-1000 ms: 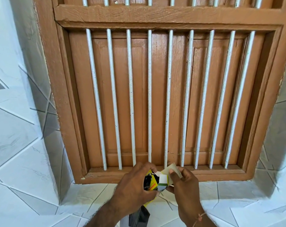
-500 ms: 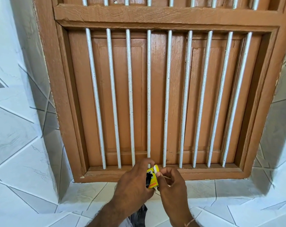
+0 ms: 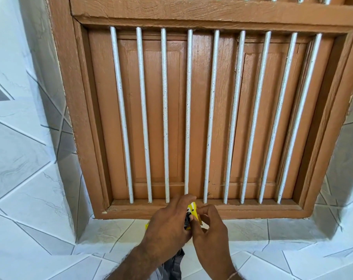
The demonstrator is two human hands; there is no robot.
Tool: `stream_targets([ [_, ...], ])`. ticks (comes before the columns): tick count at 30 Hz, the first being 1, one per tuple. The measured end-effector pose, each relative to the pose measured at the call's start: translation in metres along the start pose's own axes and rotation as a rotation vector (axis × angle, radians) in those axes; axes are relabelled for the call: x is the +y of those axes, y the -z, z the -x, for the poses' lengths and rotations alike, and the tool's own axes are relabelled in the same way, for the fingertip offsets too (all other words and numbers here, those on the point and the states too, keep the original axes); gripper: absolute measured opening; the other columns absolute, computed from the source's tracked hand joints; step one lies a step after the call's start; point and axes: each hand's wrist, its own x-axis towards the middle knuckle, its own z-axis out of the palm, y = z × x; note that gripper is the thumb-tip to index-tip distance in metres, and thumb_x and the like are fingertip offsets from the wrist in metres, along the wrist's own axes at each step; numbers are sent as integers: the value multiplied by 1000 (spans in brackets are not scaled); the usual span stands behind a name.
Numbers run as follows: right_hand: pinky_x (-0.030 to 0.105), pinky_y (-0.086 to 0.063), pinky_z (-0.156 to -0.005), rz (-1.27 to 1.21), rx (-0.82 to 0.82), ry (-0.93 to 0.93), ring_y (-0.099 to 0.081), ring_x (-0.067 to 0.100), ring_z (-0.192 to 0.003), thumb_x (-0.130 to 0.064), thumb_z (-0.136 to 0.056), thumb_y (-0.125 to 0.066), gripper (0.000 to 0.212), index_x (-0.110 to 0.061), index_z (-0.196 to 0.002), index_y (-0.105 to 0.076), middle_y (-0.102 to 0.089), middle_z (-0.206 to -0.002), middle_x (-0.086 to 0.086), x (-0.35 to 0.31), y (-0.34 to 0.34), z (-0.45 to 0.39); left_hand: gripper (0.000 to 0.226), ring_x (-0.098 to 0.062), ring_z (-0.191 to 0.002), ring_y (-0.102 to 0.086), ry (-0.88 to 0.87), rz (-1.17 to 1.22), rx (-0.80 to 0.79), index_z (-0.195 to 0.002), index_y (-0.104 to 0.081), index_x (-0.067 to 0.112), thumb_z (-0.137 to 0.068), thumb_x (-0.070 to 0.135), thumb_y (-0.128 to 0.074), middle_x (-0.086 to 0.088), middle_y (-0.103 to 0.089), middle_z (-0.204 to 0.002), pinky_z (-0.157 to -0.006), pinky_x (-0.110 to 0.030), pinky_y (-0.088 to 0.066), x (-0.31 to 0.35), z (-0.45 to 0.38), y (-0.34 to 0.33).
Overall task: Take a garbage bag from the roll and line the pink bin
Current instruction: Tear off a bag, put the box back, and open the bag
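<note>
My left hand is wrapped around the garbage bag roll, whose yellow wrapper with black print shows between the two hands. My right hand pinches the roll's right side with fingers and thumb. Both hands sit just in front of the window sill. A dark grey bag hangs down below my left wrist at the bottom edge. Most of the roll is hidden by the fingers. The pink bin is not in view.
A brown wooden window frame with closed shutters stands straight ahead, behind several white vertical bars. A white tiled ledge runs under it, and white tiled walls flank it on both sides.
The white paper flap seen at the roll one second ago is gone from sight. Both hands have closed in tighter on the roll and stay at the sill.
</note>
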Motion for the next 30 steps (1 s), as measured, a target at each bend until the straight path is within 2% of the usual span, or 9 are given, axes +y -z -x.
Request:
stream_targets([
  [4,0,-47,-69,-7,12,-16,-55,-18,-100,-16,-88,-65,30,-42,-99,-53,-58,-106,-40,-1,-4,2,73,-11,-113,-58,16,-22,3,-141,-23,40,-83,44,-67,13,-42,-143,-93,-23,-51,0,-3,-2],
  [6,-2,-46,-68,-20,19,-19,-56,-17,-100,-15,-88,-64,30,-41,-99,-56,-60,-105,-36,0,-5,2,73,-11,-113,-58,20,-19,-5,-141,-23,40,-82,45,-67,13,-42,-142,-93,-24,-52,-1,-3,-3],
  [9,0,-47,-64,-25,25,-45,-62,-1,-96,-12,-89,-63,25,-35,-98,-57,-68,-97,-20,3,-5,-1,73,-10,-111,-58,13,-5,-12,-140,-25,40,-81,44,-68,14,-43,-140,-91,-25,-53,-5,-2,-3],
  [12,3,-48,-64,-27,36,-59,-63,5,-95,-13,-92,-59,21,-32,-98,-56,-66,-101,-14,1,-8,-3,71,-10,-110,-57,-5,-26,-3,-139,-27,39,-81,43,-68,14,-44,-139,-91,-24,-52,-8,-3,-1],
  [17,14,-50,-64,-64,82,-124,-65,11,-87,-25,-95,-53,5,-24,-92,-56,-66,-93,-6,-2,-9,-12,75,-13,-113,-55,-32,-88,-44,-142,-24,38,-81,40,-68,13,-37,-143,-94,-25,-49,-6,-4,0],
  [19,19,-50,-66,-112,75,-184,-65,12,-84,-20,-95,-55,5,-20,-91,-59,-66,-90,-6,-3,-8,-17,77,-14,-113,-56,-31,-111,-55,-143,-23,38,-81,39,-68,12,-36,-145,-93,-25,-49,-5,-4,1],
  [23,18,-50,-62,-80,69,-178,-65,13,-81,-13,-94,-57,9,-18,-86,-61,-66,-87,-4,-2,-7,-18,78,-15,-113,-57,-10,-131,-66,-143,-21,38,-82,40,-69,12,-34,-147,-94,-26,-50,-5,-4,1],
  [27,42,-60,-69,-128,140,-254,-66,20,-75,-14,-92,-59,12,-18,-81,-60,-67,-83,-3,4,-9,-16,78,-16,-115,-56,-37,-172,-76,-145,-20,36,-83,38,-67,10,-35,-147,-93,-26,-48,-3,-5,0],
  [30,32,-59,-69,-132,138,-216,-68,15,-77,-16,-92,-59,10,-19,-84,-64,-69,-84,-5,6,-10,-14,78,-15,-114,-56,-30,-164,-73,-144,-21,37,-82,37,-68,10,-36,-145,-92,-26,-49,-3,-6,-2],
])
